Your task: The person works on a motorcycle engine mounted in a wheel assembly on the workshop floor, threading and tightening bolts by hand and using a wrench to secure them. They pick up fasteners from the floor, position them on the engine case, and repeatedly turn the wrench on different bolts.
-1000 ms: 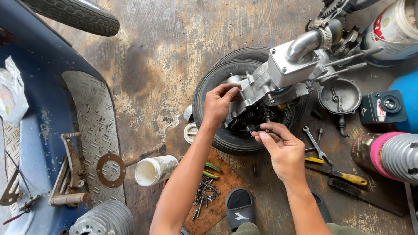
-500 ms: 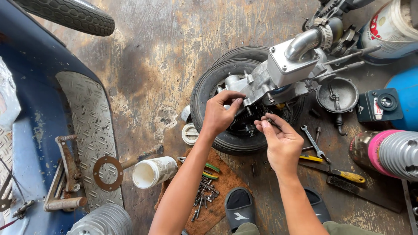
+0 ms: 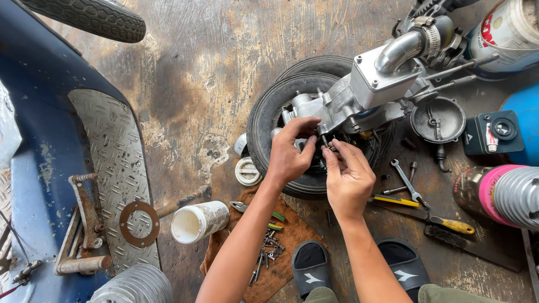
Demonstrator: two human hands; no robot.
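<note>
Both hands work at the grey cast-metal engine block [image 3: 359, 92], which rests on a black rubber tyre [image 3: 269, 118] lying flat on the stained concrete floor [image 3: 202, 67]. Left hand [image 3: 289, 154]: fingers curled, thumb and forefinger pressed on the block's lower edge, w/ a thin dark stud just beside the fingertips; can't tell if it pinches the stud. Right hand [image 3: 348, 179]: fingertips bunched together at the same spot, touching the left; what they pinch, if anything, is too small to make out.

Containers: a white plastic tub [image 3: 199, 221] lies on its side near the left forearm, mouth toward the blue scooter body [image 3: 39, 140]; inside looks bare, pale. A white round cap [image 3: 247, 171] sits just beside the tyre. A brown rag [image 3: 281, 264] under the arms carries a heap of small screws and bolts [image 3: 268, 249] plus green-handled pliers [image 3: 264, 216]. A dark round metal cover [image 3: 438, 119] lies right of the block, open side up, w/ a bracket inside.

Near the right wrist: a silver spanner [image 3: 407, 180] and a yellow-handled screwdriver [image 3: 449, 223]. Black sandals [image 3: 310, 268] at bottom.
</note>
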